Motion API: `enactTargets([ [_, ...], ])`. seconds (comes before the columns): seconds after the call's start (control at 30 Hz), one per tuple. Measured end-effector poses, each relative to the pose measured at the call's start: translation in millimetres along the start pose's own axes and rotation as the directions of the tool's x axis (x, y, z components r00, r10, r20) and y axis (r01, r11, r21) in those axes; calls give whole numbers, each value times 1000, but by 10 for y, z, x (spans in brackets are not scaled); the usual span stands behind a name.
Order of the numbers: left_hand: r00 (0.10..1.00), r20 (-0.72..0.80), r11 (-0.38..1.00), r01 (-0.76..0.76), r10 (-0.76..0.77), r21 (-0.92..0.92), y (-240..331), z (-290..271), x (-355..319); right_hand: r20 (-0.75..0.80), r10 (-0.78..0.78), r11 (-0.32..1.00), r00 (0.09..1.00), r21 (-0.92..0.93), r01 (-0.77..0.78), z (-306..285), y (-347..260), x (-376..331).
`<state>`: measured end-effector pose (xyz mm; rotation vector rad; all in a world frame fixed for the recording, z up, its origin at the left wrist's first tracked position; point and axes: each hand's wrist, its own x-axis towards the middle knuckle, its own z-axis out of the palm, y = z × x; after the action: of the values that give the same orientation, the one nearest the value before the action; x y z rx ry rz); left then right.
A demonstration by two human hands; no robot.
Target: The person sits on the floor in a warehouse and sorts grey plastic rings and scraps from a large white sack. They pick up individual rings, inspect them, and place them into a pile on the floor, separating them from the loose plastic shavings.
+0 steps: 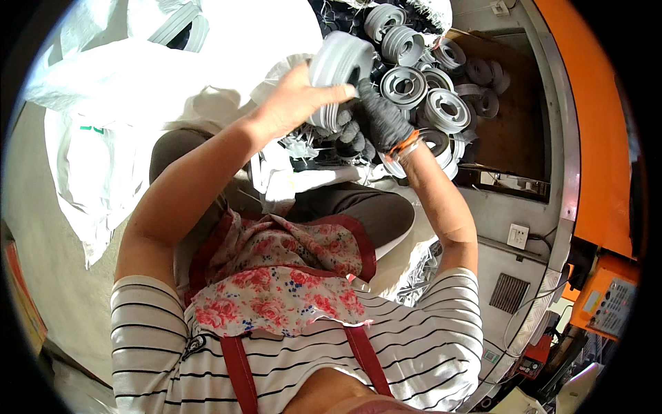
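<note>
- So the person's sitting with knees out to the sides, floral apron (276,300) over a striped shirt (420,338), both hands up in front of them.
- Left hand (286,100) is bare and has a proper grip on a grey ring (339,58), thumb lying across its near side.
- That ring is held up off everything, between the white sheeting (227,41) and a heap of similar stuff.
- Right hand (386,121) wears a dark glove, with an orange band (403,143) round the wrist. Fingers are curled in at the ring's lower right side. Honestly it's all shadow in there, so I can't tell if they're closed on anything.
- The heap of grey rings (448,110) sits just past the gloved hand, tipped every which way, some lying face up.
- Another grey piece (181,29) pokes out among the white sheeting, far left.
- Over on the right: big orange panel (593,124), orange control box (608,297) below it, and a white wall socket (517,236) nearer in.
</note>
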<state>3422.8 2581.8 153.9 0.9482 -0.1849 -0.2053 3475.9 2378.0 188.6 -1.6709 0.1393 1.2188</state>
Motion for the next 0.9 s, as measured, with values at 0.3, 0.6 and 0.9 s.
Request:
enactTargets([
  [0.3,727,-227,347,-17,648,938,104,-269,113,-254,-558,744,790,-574,342,-585,255,616],
  [0.6,797,-234,445,-48,557,894,-8,-453,122,-431,-492,-170,756,-805,-569,-2230,534,1059],
  [0.9,914,-405,848,234,-26,475,26,-251,221,-493,-608,186,622,-850,-492,-1566,87,755],
])
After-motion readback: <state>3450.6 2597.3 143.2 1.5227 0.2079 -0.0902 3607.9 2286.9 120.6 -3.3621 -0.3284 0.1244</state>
